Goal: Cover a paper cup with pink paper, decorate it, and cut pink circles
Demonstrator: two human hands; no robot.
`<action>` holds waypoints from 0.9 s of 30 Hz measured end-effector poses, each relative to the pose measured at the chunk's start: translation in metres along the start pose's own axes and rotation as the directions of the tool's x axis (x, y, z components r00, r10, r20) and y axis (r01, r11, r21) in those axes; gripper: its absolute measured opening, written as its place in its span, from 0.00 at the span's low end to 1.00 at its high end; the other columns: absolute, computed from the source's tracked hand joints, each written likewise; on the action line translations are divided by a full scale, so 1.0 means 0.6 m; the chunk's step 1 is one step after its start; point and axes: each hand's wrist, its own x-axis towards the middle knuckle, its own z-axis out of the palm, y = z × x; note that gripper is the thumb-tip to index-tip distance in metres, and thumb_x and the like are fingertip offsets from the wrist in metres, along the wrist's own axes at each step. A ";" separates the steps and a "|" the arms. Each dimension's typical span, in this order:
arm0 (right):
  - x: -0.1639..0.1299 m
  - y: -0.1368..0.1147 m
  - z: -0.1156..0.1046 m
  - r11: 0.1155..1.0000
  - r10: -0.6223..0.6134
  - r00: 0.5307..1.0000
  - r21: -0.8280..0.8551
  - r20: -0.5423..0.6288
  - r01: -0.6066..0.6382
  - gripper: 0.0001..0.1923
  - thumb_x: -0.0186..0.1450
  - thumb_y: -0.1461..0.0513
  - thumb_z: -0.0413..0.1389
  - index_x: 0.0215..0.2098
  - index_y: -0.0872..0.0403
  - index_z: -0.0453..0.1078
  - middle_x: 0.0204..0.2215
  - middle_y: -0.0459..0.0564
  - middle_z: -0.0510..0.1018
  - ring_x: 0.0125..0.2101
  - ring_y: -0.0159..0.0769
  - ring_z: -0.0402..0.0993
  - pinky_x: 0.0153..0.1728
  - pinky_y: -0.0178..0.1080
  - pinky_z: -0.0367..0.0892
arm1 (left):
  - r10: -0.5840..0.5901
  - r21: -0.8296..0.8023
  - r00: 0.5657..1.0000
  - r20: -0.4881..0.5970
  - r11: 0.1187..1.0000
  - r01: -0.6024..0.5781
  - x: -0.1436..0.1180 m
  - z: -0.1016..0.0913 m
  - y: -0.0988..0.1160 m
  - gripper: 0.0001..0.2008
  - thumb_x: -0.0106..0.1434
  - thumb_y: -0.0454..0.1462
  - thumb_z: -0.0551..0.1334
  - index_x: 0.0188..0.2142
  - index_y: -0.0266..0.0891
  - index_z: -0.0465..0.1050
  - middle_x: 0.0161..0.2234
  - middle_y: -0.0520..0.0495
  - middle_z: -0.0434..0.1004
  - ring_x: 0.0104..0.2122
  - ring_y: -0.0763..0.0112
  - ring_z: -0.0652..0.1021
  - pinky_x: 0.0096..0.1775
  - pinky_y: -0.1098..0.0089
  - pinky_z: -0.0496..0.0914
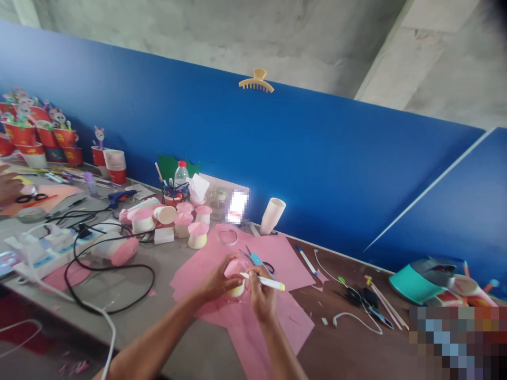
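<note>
My left hand [216,282] is closed around a small pale cup [236,291] topped with a pink paper piece [236,266]. In my right hand [262,300] is a white marker [270,283] with a yellow end, its tip at the pink top. Both hands are over overlapping pink paper sheets [273,248]. Just behind them lie blue-handled scissors [257,259] and a thin ring [227,237]. Similar pink-topped cups [198,235] stand to the left, one of them on its side.
Black cable [152,282] and a white power strip [43,258] spread across the left. A blue partition [317,174] runs behind, with stacked white cups [273,215] before it. Small scissors [356,298] and a white cord [356,316] lie right. Another person's hand [10,187] shows far left.
</note>
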 end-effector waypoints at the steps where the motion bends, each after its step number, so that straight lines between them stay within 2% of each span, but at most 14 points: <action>1: 0.001 0.000 -0.001 0.999 0.027 1.000 0.034 0.004 -0.027 0.23 0.74 0.46 0.50 0.29 0.52 0.70 0.17 0.40 0.64 0.18 0.32 0.61 0.21 0.36 0.63 | -0.005 0.003 1.000 0.002 1.000 0.004 -0.001 0.000 0.000 0.42 0.51 0.55 0.76 0.60 0.48 0.64 0.51 0.43 0.74 0.47 0.51 0.82 0.47 0.55 0.75; 3: 0.004 -0.001 -0.006 0.990 0.089 0.996 0.112 0.006 -0.089 0.22 0.73 0.46 0.51 0.31 0.52 0.70 0.16 0.38 0.63 0.17 0.32 0.60 0.21 0.36 0.63 | -0.014 0.026 1.000 -0.005 1.000 0.015 -0.002 0.000 0.000 0.42 0.52 0.54 0.76 0.61 0.47 0.64 0.50 0.43 0.75 0.47 0.51 0.81 0.46 0.55 0.76; 5: 0.007 -0.002 -0.010 0.982 0.132 0.991 0.138 -0.028 -0.127 0.20 0.73 0.46 0.51 0.35 0.52 0.71 0.17 0.39 0.66 0.19 0.34 0.65 0.23 0.38 0.65 | -0.006 0.069 0.999 -0.035 0.998 0.009 -0.004 0.000 0.001 0.40 0.52 0.52 0.76 0.60 0.47 0.65 0.51 0.42 0.75 0.47 0.50 0.80 0.44 0.55 0.77; 8: 0.012 -0.003 -0.016 0.986 0.151 0.984 0.091 -0.098 -0.143 0.21 0.72 0.46 0.53 0.41 0.54 0.74 0.25 0.46 0.76 0.28 0.40 0.74 0.33 0.41 0.71 | 0.074 0.121 0.992 -0.101 0.991 -0.062 -0.006 -0.001 0.003 0.37 0.51 0.51 0.76 0.57 0.46 0.69 0.56 0.40 0.70 0.55 0.47 0.76 0.48 0.54 0.78; 11: 0.014 -0.003 -0.017 0.983 0.174 0.978 0.077 -0.119 -0.165 0.24 0.70 0.44 0.54 0.48 0.55 0.75 0.31 0.50 0.81 0.35 0.42 0.78 0.38 0.42 0.72 | 0.119 0.165 0.986 -0.115 0.981 -0.099 -0.009 -0.002 0.006 0.37 0.49 0.52 0.77 0.56 0.44 0.71 0.58 0.39 0.67 0.60 0.44 0.70 0.50 0.54 0.77; 13: 0.014 -0.002 -0.015 0.978 0.198 0.973 0.092 -0.120 -0.187 0.27 0.71 0.43 0.54 0.52 0.56 0.74 0.32 0.51 0.82 0.36 0.43 0.79 0.39 0.42 0.72 | 0.082 0.178 0.992 -0.100 0.982 -0.063 -0.010 0.000 0.009 0.39 0.50 0.51 0.77 0.57 0.43 0.70 0.57 0.39 0.69 0.58 0.45 0.73 0.48 0.55 0.78; 16: 0.014 0.002 -0.010 0.977 0.205 0.971 0.086 -0.122 -0.196 0.30 0.71 0.41 0.52 0.54 0.57 0.74 0.31 0.52 0.83 0.33 0.42 0.79 0.36 0.42 0.71 | 0.018 0.142 0.996 -0.084 0.990 -0.006 -0.010 0.006 0.008 0.39 0.53 0.51 0.75 0.60 0.43 0.67 0.56 0.39 0.72 0.48 0.51 0.79 0.44 0.58 0.78; 18: 0.014 0.005 -0.007 0.981 0.190 0.973 0.066 -0.132 -0.183 0.32 0.71 0.40 0.51 0.54 0.58 0.74 0.30 0.52 0.83 0.31 0.42 0.79 0.35 0.42 0.72 | 0.030 0.134 0.993 -0.117 0.991 -0.014 -0.008 0.009 0.003 0.38 0.53 0.51 0.74 0.60 0.42 0.66 0.55 0.38 0.74 0.44 0.52 0.81 0.42 0.56 0.78; 20: 0.013 0.008 -0.004 0.986 0.164 0.976 0.037 -0.146 -0.160 0.33 0.71 0.39 0.51 0.54 0.58 0.75 0.31 0.53 0.83 0.32 0.43 0.79 0.35 0.43 0.73 | 0.108 0.202 0.971 -0.214 0.977 -0.064 -0.004 0.010 -0.002 0.36 0.52 0.50 0.74 0.57 0.41 0.68 0.53 0.38 0.75 0.47 0.49 0.80 0.46 0.52 0.78; 24: 0.006 0.015 0.004 0.994 0.103 0.989 -0.009 -0.104 -0.105 0.28 0.72 0.43 0.52 0.52 0.55 0.77 0.37 0.55 0.85 0.38 0.45 0.82 0.39 0.45 0.76 | 0.321 0.419 0.851 -0.416 0.898 -0.134 0.004 0.005 -0.010 0.31 0.50 0.46 0.73 0.52 0.42 0.71 0.50 0.39 0.77 0.54 0.44 0.76 0.57 0.47 0.71; 25: 0.004 0.018 0.005 0.995 0.094 0.993 -0.018 -0.077 -0.096 0.27 0.73 0.44 0.52 0.53 0.55 0.77 0.39 0.56 0.85 0.40 0.46 0.82 0.41 0.45 0.76 | 0.342 0.441 0.827 -0.446 0.888 -0.130 0.006 0.004 -0.011 0.30 0.51 0.45 0.72 0.53 0.42 0.71 0.50 0.39 0.77 0.55 0.45 0.76 0.58 0.47 0.71; 27: -0.001 0.024 0.008 0.995 0.084 0.996 -0.043 -0.021 -0.085 0.25 0.73 0.47 0.53 0.56 0.54 0.76 0.44 0.57 0.85 0.44 0.47 0.82 0.44 0.46 0.77 | 0.334 0.454 0.813 -0.477 0.886 -0.098 0.007 0.004 -0.012 0.31 0.53 0.43 0.71 0.55 0.41 0.69 0.51 0.39 0.76 0.56 0.46 0.76 0.58 0.47 0.71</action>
